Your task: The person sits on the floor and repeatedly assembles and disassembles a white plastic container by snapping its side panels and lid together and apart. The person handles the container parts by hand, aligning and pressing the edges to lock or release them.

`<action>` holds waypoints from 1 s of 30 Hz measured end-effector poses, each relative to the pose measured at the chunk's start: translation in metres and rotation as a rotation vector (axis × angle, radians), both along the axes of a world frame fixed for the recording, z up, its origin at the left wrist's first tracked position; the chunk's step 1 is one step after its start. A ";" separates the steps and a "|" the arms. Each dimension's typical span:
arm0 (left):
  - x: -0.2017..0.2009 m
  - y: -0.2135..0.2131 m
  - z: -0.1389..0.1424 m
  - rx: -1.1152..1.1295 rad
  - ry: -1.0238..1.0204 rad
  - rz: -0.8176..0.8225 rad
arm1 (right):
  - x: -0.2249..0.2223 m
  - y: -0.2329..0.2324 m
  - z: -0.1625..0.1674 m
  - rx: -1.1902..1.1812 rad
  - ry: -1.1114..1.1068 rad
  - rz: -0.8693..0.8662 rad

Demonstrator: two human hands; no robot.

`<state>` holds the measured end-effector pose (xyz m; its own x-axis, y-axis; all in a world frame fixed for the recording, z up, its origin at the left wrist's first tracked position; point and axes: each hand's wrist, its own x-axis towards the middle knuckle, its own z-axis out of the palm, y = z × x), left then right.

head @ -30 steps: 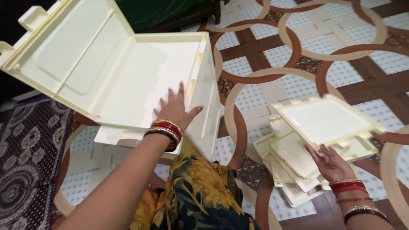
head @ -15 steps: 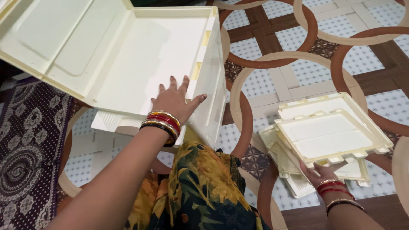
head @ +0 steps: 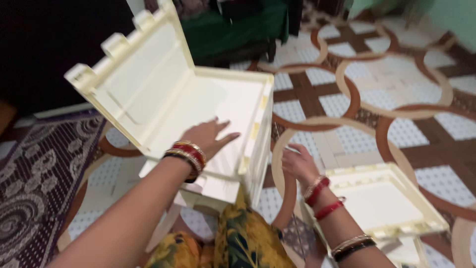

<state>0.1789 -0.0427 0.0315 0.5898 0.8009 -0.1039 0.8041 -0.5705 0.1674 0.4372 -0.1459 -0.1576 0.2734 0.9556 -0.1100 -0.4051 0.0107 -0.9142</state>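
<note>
Compared with the frame half a second earlier, the right hand [head: 299, 164] has left the stack of panels and now sits beside the side wall of the open cream plastic case [head: 198, 119], while the view has swung so that the case lies nearer the centre. At far left a dark patterned rug [head: 34, 178] covers the floor. Next to it the cream plastic case stands open, its lid [head: 134, 84] tilted up and back toward the left, with notched hinge lugs along its top edge. The left hand [head: 210, 138] rests flat inside the case base, palm down, fingers spread and clamped on nothing; red and gold bangles [head: 186, 156] ring its wrist. Below the case a yellow-and-green printed garment [head: 243, 238] fills the lower centre. The right hand is loosely curled, fingers bent toward the case's right outer wall; motion blur prevents telling whether it touches that wall, and it grips nothing visible. Both hands are well apart, one inside the case and one outside. At lower right a cream tray-shaped panel [head: 386, 203] lies on top of further panels, on the tiled floor [head: 396, 89] with brown ring patterns.
</note>
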 end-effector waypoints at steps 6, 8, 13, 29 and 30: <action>-0.096 0.045 0.093 0.969 -0.105 0.078 | -0.063 0.085 0.055 -0.120 -1.033 -0.083; -0.125 0.052 0.113 0.965 -0.176 0.239 | -0.076 0.094 0.053 -0.275 -1.187 -0.021; -0.170 0.066 0.103 0.417 -0.334 0.581 | -0.092 0.091 0.042 -0.343 -1.084 -0.152; -0.141 0.080 0.004 0.223 -0.563 0.475 | -0.070 0.037 0.040 -0.335 -1.023 -0.340; -0.138 0.076 0.003 0.240 -0.583 0.471 | -0.063 0.039 0.039 -0.314 -1.049 -0.321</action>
<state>0.0411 0.0336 0.0347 0.0887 0.9415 0.3251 0.7905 -0.2651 0.5521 0.3747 -0.1070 -0.1185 0.5985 0.7954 0.0954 0.5403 -0.3128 -0.7812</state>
